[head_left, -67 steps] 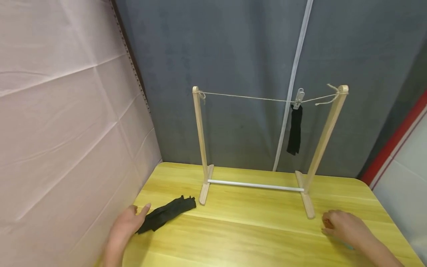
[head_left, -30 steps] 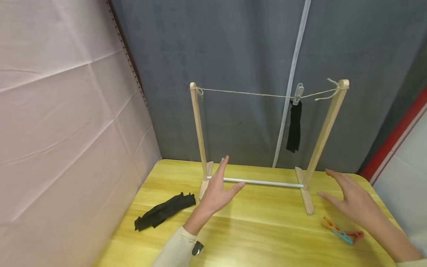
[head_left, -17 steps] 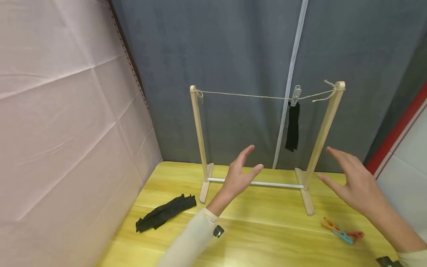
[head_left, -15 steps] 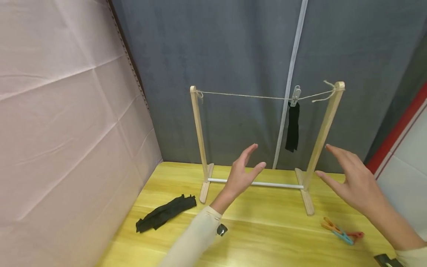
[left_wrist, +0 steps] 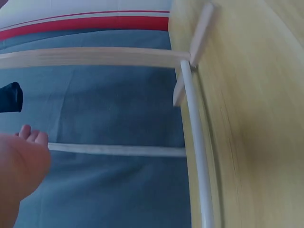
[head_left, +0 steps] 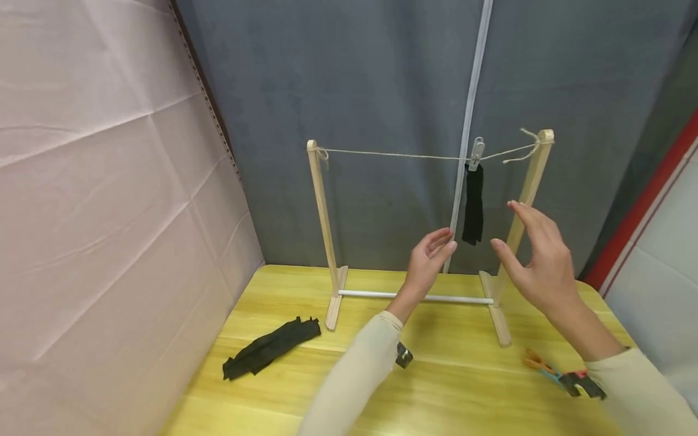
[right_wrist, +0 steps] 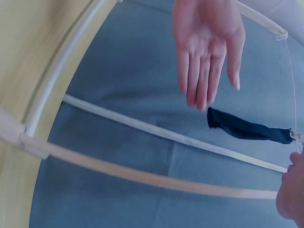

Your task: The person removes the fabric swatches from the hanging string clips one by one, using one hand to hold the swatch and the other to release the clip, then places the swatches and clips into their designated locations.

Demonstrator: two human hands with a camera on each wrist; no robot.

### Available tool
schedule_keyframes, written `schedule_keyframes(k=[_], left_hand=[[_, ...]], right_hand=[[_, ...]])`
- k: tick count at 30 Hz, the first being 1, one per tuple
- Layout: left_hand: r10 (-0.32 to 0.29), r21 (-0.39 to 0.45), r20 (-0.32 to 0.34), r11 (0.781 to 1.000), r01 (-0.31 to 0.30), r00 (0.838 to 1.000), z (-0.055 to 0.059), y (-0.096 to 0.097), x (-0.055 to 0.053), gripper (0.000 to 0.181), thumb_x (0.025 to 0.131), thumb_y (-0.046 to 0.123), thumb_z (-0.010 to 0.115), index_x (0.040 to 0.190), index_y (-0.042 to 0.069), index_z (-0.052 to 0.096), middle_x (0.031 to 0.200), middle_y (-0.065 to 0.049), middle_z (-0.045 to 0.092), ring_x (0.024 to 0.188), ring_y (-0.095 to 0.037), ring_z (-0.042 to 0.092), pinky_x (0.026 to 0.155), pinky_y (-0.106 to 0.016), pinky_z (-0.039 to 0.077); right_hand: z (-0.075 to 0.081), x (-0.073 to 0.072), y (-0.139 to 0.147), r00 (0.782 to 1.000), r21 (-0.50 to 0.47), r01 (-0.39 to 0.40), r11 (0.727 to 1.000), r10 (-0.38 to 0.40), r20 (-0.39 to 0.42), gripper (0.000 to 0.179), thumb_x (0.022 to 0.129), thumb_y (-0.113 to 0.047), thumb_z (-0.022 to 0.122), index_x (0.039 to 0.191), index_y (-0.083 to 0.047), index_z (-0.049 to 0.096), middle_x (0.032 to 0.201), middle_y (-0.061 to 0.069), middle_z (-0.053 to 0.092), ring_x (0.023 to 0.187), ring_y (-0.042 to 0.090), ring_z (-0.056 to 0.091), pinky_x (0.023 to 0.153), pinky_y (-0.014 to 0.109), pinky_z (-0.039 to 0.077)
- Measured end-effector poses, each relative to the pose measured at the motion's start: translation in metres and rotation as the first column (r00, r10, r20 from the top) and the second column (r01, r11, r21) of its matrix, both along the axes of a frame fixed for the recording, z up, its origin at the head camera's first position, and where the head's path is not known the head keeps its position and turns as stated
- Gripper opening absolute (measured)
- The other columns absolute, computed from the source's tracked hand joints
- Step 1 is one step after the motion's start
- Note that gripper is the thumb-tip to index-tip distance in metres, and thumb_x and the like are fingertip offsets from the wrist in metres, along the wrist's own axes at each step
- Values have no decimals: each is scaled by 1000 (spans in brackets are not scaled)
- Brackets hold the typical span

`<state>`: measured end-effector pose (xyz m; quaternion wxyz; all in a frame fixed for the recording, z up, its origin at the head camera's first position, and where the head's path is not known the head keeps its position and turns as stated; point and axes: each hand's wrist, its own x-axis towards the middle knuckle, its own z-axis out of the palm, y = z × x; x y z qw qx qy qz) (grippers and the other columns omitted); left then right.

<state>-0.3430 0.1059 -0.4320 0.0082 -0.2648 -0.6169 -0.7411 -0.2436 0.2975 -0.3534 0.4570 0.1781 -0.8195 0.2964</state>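
Note:
A narrow, sock-like black cloth hangs from the string line under a clear clothespin. My left hand is raised just left of its lower end, fingers extended and slightly bent, holding nothing. In the right wrist view that left hand shows its palm beside the cloth. On the cloth's other side is my right hand, in front of the right post, thumb and fingers spread apart with nothing between them. Neither hand touches the cloth in the right wrist view.
The wooden stand has a left post, a right post and a white lower bar. Another black cloth lies on the yellow table. Colored clothespins lie at right, partly hidden by the right wrist's camera.
My left hand has left the cloth on the table and moved right and upward. The right hand has risen from the colored clothespins. Both now flank the hanging cloth, closer together.

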Motion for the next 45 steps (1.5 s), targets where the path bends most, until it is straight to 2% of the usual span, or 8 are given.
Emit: schedule_keyframes(k=[4, 7, 11, 17, 27, 34, 38, 45], left_hand=[[-63, 94, 111, 994, 52, 992, 4, 17, -6, 44, 104, 17, 69, 145, 4, 61, 145, -6, 69, 133, -18, 67, 111, -26, 54], [-73, 129, 180, 990, 50, 981, 7, 28, -9, 40, 102, 15, 72, 140, 9, 66, 138, -2, 73, 124, -10, 70, 109, -28, 56], [-74, 138, 225, 989, 43, 972, 8, 40, -12, 37, 100, 12, 74, 137, 11, 69, 132, -6, 75, 119, -14, 73, 106, -31, 59], [-196, 233, 205, 961, 147, 959, 4, 47, -18, 26, 102, 10, 70, 126, 0, 72, 124, -21, 77, 121, -36, 74, 108, -47, 57], [-207, 252, 228, 956, 148, 951, 4, 38, -20, 23, 101, 16, 73, 115, -1, 76, 112, -16, 81, 105, -23, 80, 100, -40, 62], [-192, 241, 236, 961, 134, 953, 5, 42, -18, 30, 100, 17, 74, 121, -5, 74, 112, -16, 81, 102, -20, 81, 101, -43, 62], [-183, 245, 235, 961, 124, 955, 4, 45, -19, 19, 100, 16, 75, 114, 4, 79, 110, -16, 82, 99, -19, 82, 98, -41, 63], [-164, 226, 214, 967, 115, 963, 4, 48, -18, 20, 101, 18, 74, 112, 2, 78, 109, -16, 82, 97, -17, 82, 94, -37, 65]], right_hand=[[2, -7, -9, 997, -36, -32, 999, 30, -72, 51, 108, -26, 60, 155, -9, 53, 154, 16, 59, 145, 39, 52, 127, 22, 32], [8, -13, -15, 994, -53, -17, 998, 11, -109, 48, 106, -11, 59, 153, -6, 55, 153, 18, 60, 146, 40, 51, 129, 34, 34], [26, -22, -25, 990, -80, 63, 995, -73, -122, 50, 104, -11, 61, 153, -5, 54, 150, 20, 60, 145, 41, 49, 127, 54, 35], [55, -43, -38, 984, -100, 108, 989, -121, -128, 48, 105, -17, 62, 152, -7, 55, 151, 19, 60, 147, 40, 48, 124, 60, 34], [89, -77, -50, 972, 51, 209, 977, -202, -121, 52, 108, -22, 58, 157, -6, 47, 154, 21, 56, 151, 38, 45, 130, 54, 31], [105, -85, -53, 956, 121, 287, 950, -292, 26, 52, 110, -27, 53, 155, -1, 46, 149, 27, 56, 145, 44, 46, 125, 57, 33], [112, -86, -53, 958, 128, 266, 955, -277, 74, 45, 112, -25, 47, 147, 3, 54, 139, 29, 61, 137, 47, 51, 119, 61, 37], [122, -83, -50, 980, 83, 169, 982, -176, 89, 37, 113, -20, 45, 134, 4, 64, 126, 29, 68, 124, 49, 57, 109, 64, 41]])
